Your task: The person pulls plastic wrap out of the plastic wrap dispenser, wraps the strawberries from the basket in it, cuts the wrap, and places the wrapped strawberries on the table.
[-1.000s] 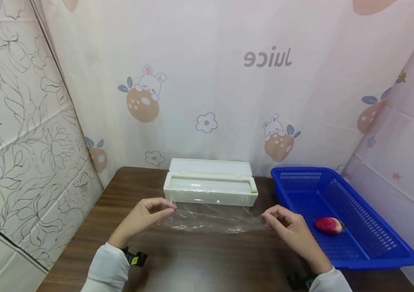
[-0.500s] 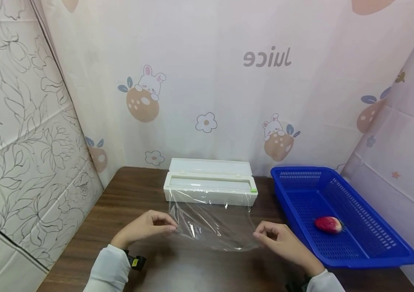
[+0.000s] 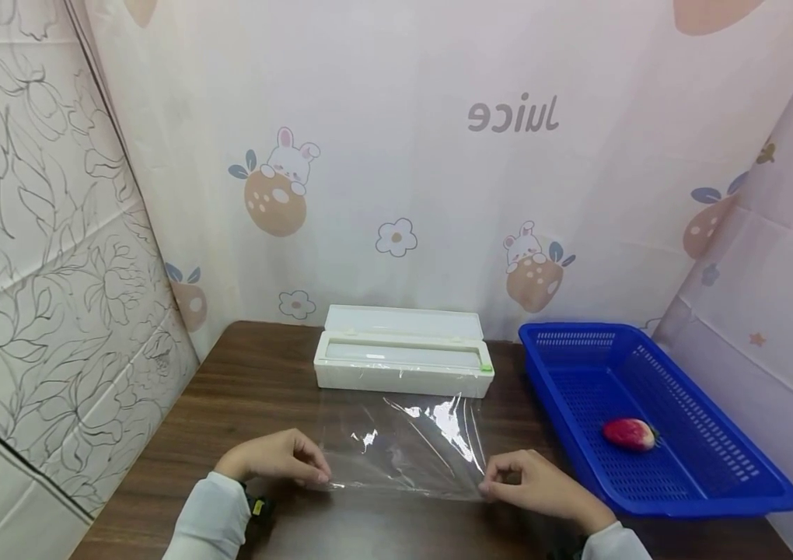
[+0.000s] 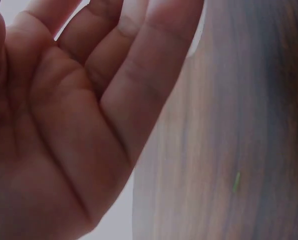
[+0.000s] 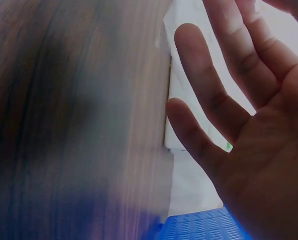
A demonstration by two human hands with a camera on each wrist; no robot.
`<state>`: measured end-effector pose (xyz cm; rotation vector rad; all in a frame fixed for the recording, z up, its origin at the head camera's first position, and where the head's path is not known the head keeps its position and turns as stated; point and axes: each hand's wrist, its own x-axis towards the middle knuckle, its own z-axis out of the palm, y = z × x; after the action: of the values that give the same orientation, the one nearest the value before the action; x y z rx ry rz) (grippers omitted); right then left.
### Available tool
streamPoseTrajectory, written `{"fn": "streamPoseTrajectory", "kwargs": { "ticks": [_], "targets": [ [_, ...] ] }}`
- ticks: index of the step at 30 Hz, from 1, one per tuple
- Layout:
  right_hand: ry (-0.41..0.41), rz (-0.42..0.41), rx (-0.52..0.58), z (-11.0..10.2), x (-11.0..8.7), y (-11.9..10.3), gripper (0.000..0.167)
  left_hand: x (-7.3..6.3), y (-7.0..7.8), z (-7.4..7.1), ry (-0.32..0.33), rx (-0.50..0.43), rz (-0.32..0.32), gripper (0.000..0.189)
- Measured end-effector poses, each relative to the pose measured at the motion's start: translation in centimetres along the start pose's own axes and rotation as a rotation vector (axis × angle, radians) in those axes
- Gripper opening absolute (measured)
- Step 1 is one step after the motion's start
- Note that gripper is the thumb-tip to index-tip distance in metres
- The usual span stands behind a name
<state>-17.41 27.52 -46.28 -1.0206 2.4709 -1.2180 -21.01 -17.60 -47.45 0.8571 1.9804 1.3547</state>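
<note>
A sheet of clear plastic wrap [image 3: 396, 447] stretches forward from a white wrap dispenser box [image 3: 403, 379], whose lid [image 3: 403, 321] stands raised at the back. My left hand [image 3: 281, 457] pinches the sheet's near left corner between thumb and fingers. At the near right corner my right hand [image 3: 532, 482] pinches the film the same way. The sheet lies low over the tabletop, with bright glints across it. In the left wrist view the palm [image 4: 59, 130] fills the left side, and its fingertips run out of frame. The right wrist view has the other fingers [image 5: 203, 75] spread beside the white box.
A blue plastic basket [image 3: 725, 424] stands at the right, close beside my right forearm. Inside it lies a red and white fruit or radish-like piece [image 3: 630, 434]. The dark wooden table [image 3: 256, 365] meets a printed curtain [image 3: 396, 155] behind the box.
Both hands have drawn the plastic wrap toward me and down, close to the table. More film now spans from the box, flatter and tauter. The basket has stayed put.
</note>
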Motion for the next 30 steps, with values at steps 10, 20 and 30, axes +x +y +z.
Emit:
{"fn": "streamPoseTrajectory", "kwargs": {
  "ticks": [10, 20, 30],
  "targets": [
    [-0.043, -0.011, 0.014, 0.5, -0.3, 1.0, 0.008, -0.1, -0.4, 0.0, 0.005, 0.024, -0.02, 0.014],
    [-0.062, -0.06, -0.035, 1.1, -0.3, 1.7, 0.011, 0.0, -0.8, 0.4, 0.009, 0.046, -0.006, 0.01],
    [-0.091, -0.014, -0.056, 1.4, -0.3, 1.4, 0.015, 0.3, -0.6, 0.9, -0.016, 0.045, -0.047, 0.012]
  ]
}}
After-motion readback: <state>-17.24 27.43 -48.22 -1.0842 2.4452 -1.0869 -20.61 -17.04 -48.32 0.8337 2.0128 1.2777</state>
